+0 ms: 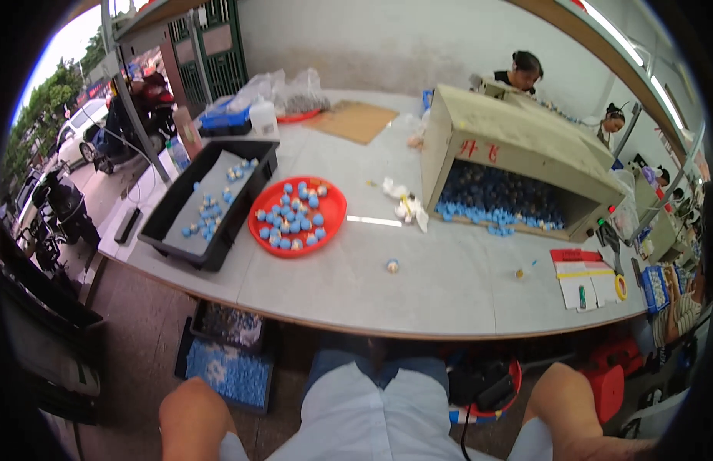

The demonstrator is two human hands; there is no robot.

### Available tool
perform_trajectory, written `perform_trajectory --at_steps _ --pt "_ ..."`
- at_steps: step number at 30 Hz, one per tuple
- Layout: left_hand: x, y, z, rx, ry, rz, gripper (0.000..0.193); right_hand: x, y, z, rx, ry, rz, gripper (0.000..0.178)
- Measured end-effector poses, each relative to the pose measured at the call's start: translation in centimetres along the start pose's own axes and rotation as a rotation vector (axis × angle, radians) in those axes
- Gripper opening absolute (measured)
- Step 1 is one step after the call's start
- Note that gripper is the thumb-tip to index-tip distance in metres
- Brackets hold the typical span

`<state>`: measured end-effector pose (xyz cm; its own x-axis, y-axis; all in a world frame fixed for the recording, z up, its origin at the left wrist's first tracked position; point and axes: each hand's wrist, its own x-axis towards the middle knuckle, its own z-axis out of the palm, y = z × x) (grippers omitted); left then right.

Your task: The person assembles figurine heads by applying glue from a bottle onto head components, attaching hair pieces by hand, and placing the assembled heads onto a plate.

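Observation:
Both my bent elbows, the left arm [194, 419] and the right arm [564, 407], show at the lower edge, below the table. Neither of my hands is in the picture. One small blue and pale ball-shaped piece [392, 266] lies alone near the table's front edge. Left of it, a red bowl [342, 214] holds many such pieces. Farther left stands a black tray [197, 256] with more of them on a grey sheet. An open-fronted beige box [518, 127] at the right holds a heap of blue and dark pieces [499, 219].
Crumpled white material [405, 203] lies mid-table. At the right are scissors [614, 250], a yellow tape roll [620, 287] and a green battery-like cylinder [582, 296]. Cardboard [356, 121] and a white bottle [263, 121] sit at the back. Bins of pieces [230, 376] stand beneath. People work beyond the box.

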<state>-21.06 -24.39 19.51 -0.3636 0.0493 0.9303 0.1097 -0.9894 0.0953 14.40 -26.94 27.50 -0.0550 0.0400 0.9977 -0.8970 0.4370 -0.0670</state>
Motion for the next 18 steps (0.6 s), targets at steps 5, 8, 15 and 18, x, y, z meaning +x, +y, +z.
perform_trajectory --at_steps 5,8,15,18 --pt "2.4 5.8 -4.5 0.360 -0.157 -0.262 0.054 -2.0 5.2 -1.8 -0.043 0.352 -0.052 0.044" --pt "1.7 8.2 -6.5 0.544 -0.196 -0.398 0.054 -4.0 8.1 -2.2 -0.099 0.495 -0.028 0.046" --pt "-1.1 8.4 -9.1 0.745 -0.104 -0.206 0.053 -6.5 15.0 -5.6 -0.224 0.329 -0.270 0.052" --pt "0.2 11.3 -9.0 0.753 -0.147 -0.436 0.053 -5.5 12.3 -1.6 -0.478 0.421 -0.196 0.055"
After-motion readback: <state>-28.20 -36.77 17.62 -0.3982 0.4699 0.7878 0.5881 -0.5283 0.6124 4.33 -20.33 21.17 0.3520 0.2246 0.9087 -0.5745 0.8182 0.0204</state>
